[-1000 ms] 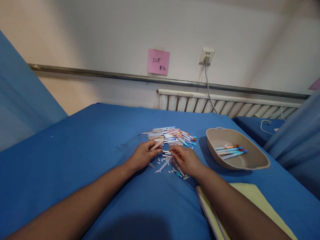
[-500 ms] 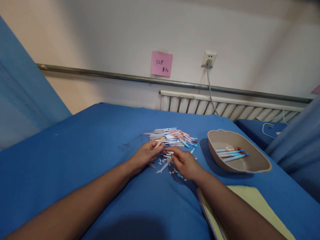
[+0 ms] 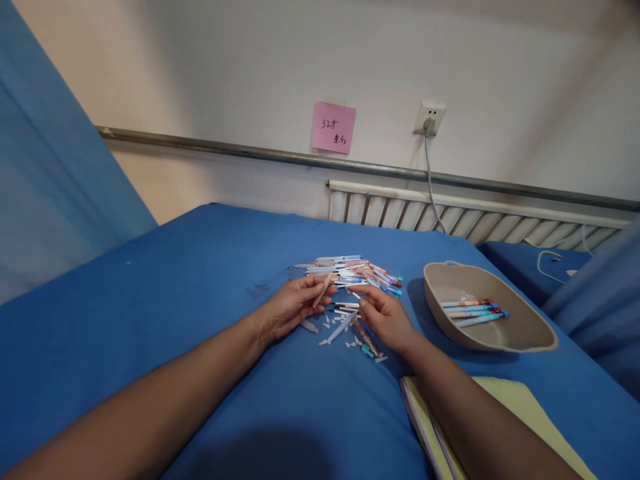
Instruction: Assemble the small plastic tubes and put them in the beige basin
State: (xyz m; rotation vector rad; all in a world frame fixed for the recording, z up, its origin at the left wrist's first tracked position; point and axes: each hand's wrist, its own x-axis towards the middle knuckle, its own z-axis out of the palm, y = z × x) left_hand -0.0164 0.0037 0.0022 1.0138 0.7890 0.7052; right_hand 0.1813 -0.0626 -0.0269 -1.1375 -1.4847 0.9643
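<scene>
Between thumb and fingers, my left hand (image 3: 296, 305) holds a pale pen barrel (image 3: 323, 291) tilted upward. My right hand (image 3: 386, 316) pinches a thin white stick-like part (image 3: 355, 295), perhaps a refill, just to the right of it. The two hands are apart. Behind them lies a heap of pens and pen parts (image 3: 345, 265) in white, blue and orange-brown. Small white tips (image 3: 351, 344), a pale barrel (image 3: 343, 328) and a teal-ended pen piece (image 3: 368, 351) are scattered on the blue cloth between my hands.
A beige plastic basin (image 3: 525, 333) on the right contains several pens (image 3: 473, 311). Under my right forearm is a yellow-green folder or pad (image 3: 520, 407). A radiator (image 3: 400, 212), a metal rail (image 3: 280, 157) and a plugged socket (image 3: 429, 120) line the wall. Blue curtains (image 3: 60, 147) hang at both sides.
My hands have moved slightly apart, and the white stick now shows in my right fingers. My left hand has turned the barrel more upright. The view has shifted a little left.
</scene>
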